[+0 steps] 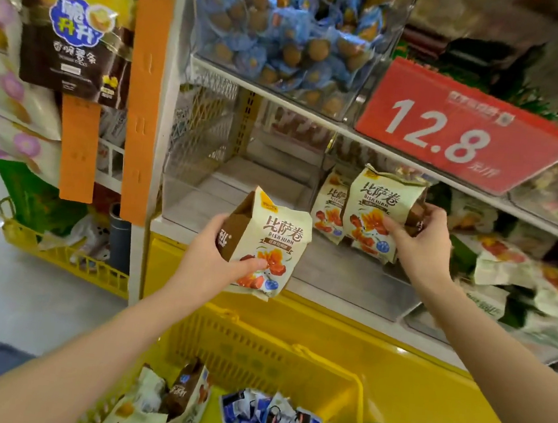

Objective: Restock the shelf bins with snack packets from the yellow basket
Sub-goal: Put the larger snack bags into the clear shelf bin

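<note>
Nearest, a yellow plastic slatted basket (256, 350) holds cream-and-brown snack packets (147, 404) and blue-white sachets (266, 420). Above it, the left hand (211, 256) grips a cream-and-brown packet (267, 241) in front of the clear plastic shelf bin (205, 183). Farther in, the right hand (419, 240) grips a matching upright packet (379, 211) inside the bin, beside a third one (331, 206).

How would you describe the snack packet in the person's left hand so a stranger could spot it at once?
Start at the big red 12.8 price sign; below and left of it sits a clear shelf bin. In front of that bin the left hand holds a cream packet with a brown side. Unlike its twin in the right hand, it is tilted and furthest left.
</note>
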A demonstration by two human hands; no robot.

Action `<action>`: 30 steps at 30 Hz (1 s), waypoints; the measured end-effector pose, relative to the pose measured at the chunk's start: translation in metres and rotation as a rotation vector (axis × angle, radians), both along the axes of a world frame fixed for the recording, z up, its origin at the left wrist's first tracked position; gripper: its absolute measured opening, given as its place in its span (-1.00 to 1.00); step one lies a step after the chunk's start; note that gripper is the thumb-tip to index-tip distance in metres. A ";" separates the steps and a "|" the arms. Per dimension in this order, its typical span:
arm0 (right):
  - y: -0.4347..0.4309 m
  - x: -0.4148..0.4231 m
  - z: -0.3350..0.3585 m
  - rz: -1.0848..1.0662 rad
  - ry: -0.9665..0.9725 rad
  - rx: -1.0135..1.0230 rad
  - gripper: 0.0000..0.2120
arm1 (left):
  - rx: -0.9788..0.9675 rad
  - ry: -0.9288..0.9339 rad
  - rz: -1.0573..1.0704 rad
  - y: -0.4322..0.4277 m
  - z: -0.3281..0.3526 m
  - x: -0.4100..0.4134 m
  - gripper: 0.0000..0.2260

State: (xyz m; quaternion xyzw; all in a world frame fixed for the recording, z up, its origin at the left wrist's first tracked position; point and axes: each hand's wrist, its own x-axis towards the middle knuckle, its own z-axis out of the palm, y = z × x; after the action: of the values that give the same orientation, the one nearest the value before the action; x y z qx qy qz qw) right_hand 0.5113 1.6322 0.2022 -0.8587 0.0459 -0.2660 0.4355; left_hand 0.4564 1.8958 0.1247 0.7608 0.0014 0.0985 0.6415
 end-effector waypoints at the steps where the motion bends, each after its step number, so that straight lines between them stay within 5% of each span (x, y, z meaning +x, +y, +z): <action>1: 0.001 0.010 -0.003 -0.008 0.027 0.001 -0.44 | 0.002 0.007 -0.002 -0.001 -0.001 0.004 -0.43; 11: 0.011 0.099 -0.045 0.112 0.393 -0.009 -0.50 | -0.033 -0.055 -0.008 -0.007 0.012 0.027 -0.45; 15: 0.002 0.118 -0.056 0.118 0.488 -0.248 -0.59 | -0.122 -0.050 -0.001 -0.012 0.015 0.034 -0.52; 19: 0.000 0.126 -0.062 0.171 0.661 -0.089 -0.68 | -0.116 -0.058 -0.003 -0.020 0.016 0.036 -0.51; 24: -0.011 0.113 -0.055 0.177 0.570 -0.125 -0.45 | -0.110 -0.046 0.011 -0.024 0.015 0.033 -0.45; 28: 0.001 0.067 -0.033 0.044 0.168 -0.226 -0.41 | -0.077 0.005 -0.018 -0.027 0.012 0.029 -0.46; 30: 0.011 0.033 -0.017 0.227 0.049 -0.276 -0.44 | -0.042 0.025 -0.068 -0.029 0.010 0.023 -0.46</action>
State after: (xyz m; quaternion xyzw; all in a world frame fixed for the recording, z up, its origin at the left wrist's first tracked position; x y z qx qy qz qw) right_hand 0.5446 1.6428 0.1856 -0.9163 -0.0777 -0.1981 0.3394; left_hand 0.4798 1.8666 0.1351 0.7480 -0.0143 0.0672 0.6601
